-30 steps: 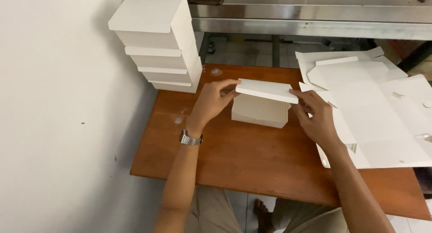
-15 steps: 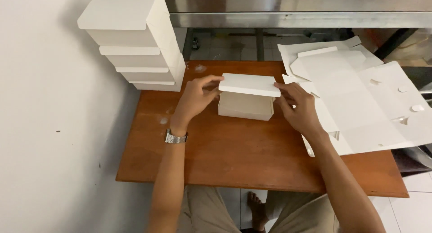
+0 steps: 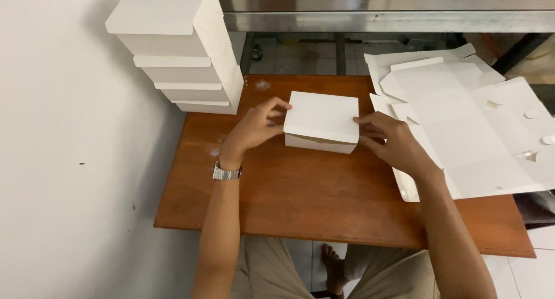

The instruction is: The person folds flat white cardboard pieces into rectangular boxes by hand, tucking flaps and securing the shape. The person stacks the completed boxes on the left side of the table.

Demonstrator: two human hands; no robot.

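Risk of a crushed or creased lid if the fingers press too hard on the thin card; risk of a front flap left proud, since the lid's front edge sits slightly lifted over the wall below. Could also skid on the smooth wood if 1 side is pushed harder than the other. Small white card box [image 3: 321, 121], lid down, plain and unmarked, sitting square near the middle of the brown worktop [image 3: 324, 206]. Left hand [image 3: 254, 128] curled against the box's left edge, fingertips on the lid corner; right hand [image 3: 388, 138] pressed to the right edge, fingers partly bent, gripping the box between the 2. Stack of finished white boxes [image 3: 185, 50] at the far left corner, well apart. Flat blanks [image 3: 468, 125] spread just beside the right hand, overhanging the worktop.
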